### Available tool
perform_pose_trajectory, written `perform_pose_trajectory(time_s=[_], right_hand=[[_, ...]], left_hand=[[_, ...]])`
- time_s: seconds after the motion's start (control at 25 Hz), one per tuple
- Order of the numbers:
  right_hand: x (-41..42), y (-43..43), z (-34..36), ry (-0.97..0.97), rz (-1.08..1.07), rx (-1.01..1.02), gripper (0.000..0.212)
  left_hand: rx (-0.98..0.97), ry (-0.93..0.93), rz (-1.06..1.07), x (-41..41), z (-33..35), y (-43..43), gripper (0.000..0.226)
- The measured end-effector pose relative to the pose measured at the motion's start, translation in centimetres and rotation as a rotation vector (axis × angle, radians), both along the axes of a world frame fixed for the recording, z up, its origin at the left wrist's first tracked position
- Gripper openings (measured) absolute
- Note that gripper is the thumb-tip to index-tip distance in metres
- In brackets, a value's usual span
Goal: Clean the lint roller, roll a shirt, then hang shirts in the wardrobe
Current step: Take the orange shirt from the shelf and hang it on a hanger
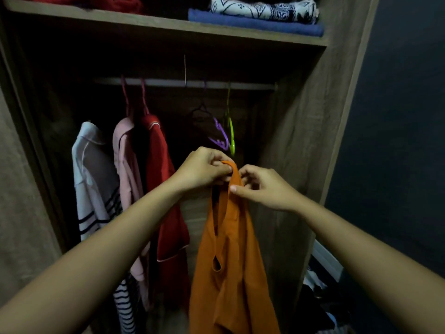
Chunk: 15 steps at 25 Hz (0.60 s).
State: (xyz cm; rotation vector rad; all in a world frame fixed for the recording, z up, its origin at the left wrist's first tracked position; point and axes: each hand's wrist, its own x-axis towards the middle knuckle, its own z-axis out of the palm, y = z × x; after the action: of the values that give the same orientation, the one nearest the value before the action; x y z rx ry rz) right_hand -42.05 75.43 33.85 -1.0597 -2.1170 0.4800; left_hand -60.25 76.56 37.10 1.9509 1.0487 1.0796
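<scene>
An orange sleeveless shirt hangs down in front of the open wardrobe. My left hand pinches its top strap from the left. My right hand pinches the same strap from the right, just below. Both hands are held under the hanging rail. On the rail hang a white striped shirt, a pink shirt and a red shirt. Empty purple and green hangers hang right of them, just behind my hands. No lint roller is in view.
The shelf above holds a folded blue cloth under a patterned white one, with red fabric at the left. A pile of clothes lies low at the right, beside a dark wall.
</scene>
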Motion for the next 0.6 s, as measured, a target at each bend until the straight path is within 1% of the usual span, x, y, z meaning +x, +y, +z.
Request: perform_pose_trajectory(time_s=[0.04, 0.08, 0.12, 0.2, 0.24, 0.28, 0.32, 0.36, 0.44, 0.48, 0.52, 0.6], right_hand=[[-0.3, 0.2, -0.2, -0.042, -0.023, 0.055, 0.018], [-0.4, 0.4, -0.4, -0.043, -0.051, 0.072, 0.012], [-0.6, 0.6, -0.5, -0.010, -0.071, 0.021, 0.011], [-0.8, 0.6, 0.1, 0.163, -0.075, -0.217, 0.010], [-0.9, 0.5, 0.4, 0.247, -0.071, -0.304, 0.009], [-0.8, 0.5, 0.7, 0.267, -0.076, -0.315, 0.006], [-0.6, 0.3, 1.0, 0.197, -0.104, -0.247, 0.014], [-0.3, 0.1, 1.4, 0.071, -0.138, -0.148, 0.025], [0.2, -0.2, 1.7, -0.145, -0.192, 0.028, 0.039], [0.7, -0.2, 1.5, -0.220, -0.188, 0.042, 0.044], [1.2, -0.1, 1.0, -0.305, -0.179, 0.006, 0.048], [2.0, -0.2, -0.1, -0.458, -0.192, -0.174, 0.053]], left_hand=[[0.044, 0.014, 0.024, 0.1, -0.1, 0.0, 0.010], [0.104, 0.047, 0.062, 0.2, -0.3, 0.2, 0.008], [0.174, 0.094, 0.108, 0.2, -0.6, 0.4, 0.007], [0.302, 0.216, 0.200, 0.2, -1.0, 1.0, 0.012], [0.311, 0.241, 0.213, 0.2, -1.3, 1.3, 0.016], [0.282, 0.234, 0.202, 0.3, -1.6, 1.4, 0.021], [0.241, 0.208, 0.187, 0.5, -1.8, 1.2, 0.026], [0.215, 0.176, 0.190, 0.8, -1.9, 0.9, 0.029], [0.240, 0.164, 0.220, 1.0, -1.9, 0.4, 0.034], [0.252, 0.172, 0.231, 0.9, -1.8, 0.3, 0.034], [0.246, 0.170, 0.241, 0.7, -1.9, 0.5, 0.034], [0.173, 0.140, 0.256, -0.3, -2.4, 1.6, 0.034]])
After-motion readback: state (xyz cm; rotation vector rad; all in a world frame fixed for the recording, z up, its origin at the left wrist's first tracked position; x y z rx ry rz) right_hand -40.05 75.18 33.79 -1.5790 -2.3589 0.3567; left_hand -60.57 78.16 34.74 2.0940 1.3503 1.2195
